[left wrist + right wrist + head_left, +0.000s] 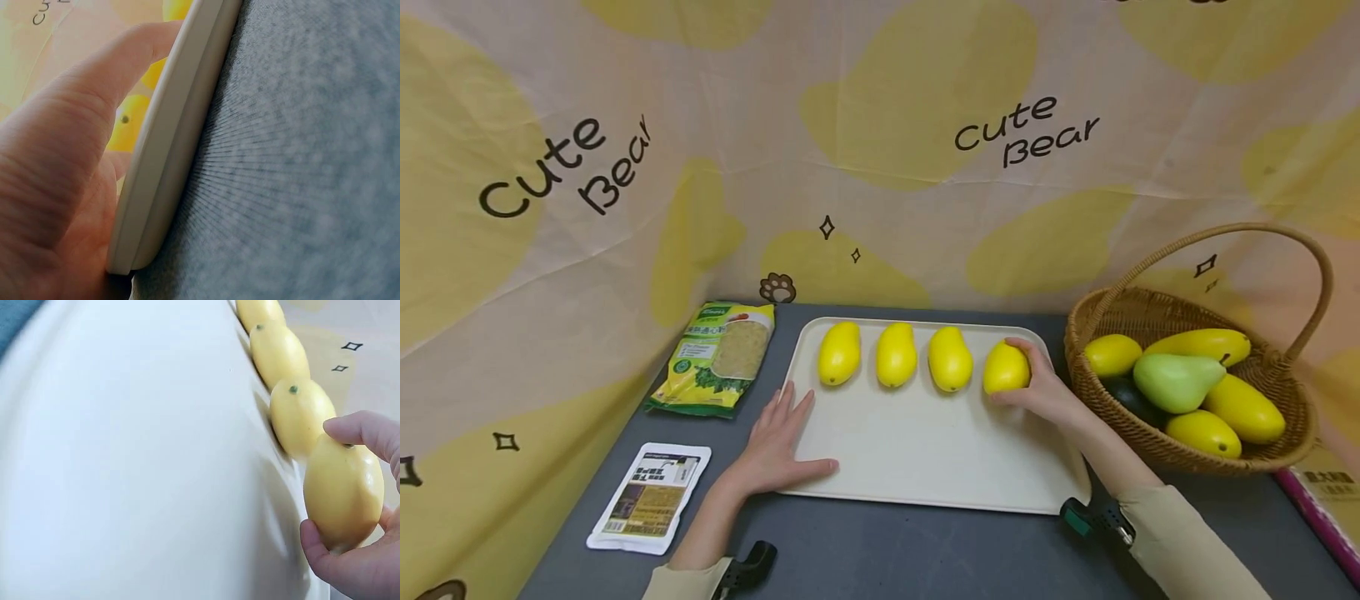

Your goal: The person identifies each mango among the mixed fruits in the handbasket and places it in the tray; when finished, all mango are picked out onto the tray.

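Note:
A row of yellow mangoes lies along the far side of a cream tray point(917, 450). My right hand point(1043, 385) grips the rightmost mango point(1006, 368) between thumb and fingers; the right wrist view shows the same mango point(344, 494) with fingers at both its ends. To its left lie three more, the nearest being another mango point(951, 358). My left hand point(778, 446) rests on the tray's left edge with its fingers spread and holds nothing. In the left wrist view its thumb point(94, 87) reaches over the tray rim point(169, 137).
At the right stands a wicker basket point(1078, 333) with a tall handle, holding a green pear point(1177, 383), several yellow fruits and a dark one. A yellow-green food bag point(718, 358) and a white pouch point(651, 497) lie left of the tray. A printed cloth hangs behind.

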`<action>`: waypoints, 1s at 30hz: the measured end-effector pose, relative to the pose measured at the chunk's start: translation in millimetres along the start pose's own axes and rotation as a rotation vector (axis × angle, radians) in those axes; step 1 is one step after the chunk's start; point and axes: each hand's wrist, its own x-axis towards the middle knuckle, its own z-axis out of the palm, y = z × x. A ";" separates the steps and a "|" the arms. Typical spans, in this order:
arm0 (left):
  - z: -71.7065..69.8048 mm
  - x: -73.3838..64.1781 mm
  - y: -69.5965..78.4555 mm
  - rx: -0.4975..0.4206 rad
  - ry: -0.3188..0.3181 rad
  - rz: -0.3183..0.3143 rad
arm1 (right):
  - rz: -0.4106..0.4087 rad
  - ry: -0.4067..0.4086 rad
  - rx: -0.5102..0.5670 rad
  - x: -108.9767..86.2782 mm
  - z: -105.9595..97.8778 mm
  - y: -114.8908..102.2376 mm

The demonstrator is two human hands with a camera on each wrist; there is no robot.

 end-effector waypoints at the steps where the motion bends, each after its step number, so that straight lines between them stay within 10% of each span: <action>1: 0.0 0.1 0.1 -0.001 0.000 0.001 | -0.001 0.005 -0.005 2.3 0.9 1.0; 30: 1.2 1.1 -1.5 0.000 -0.012 -0.009 | -0.112 -0.008 -0.095 16.7 3.1 15.2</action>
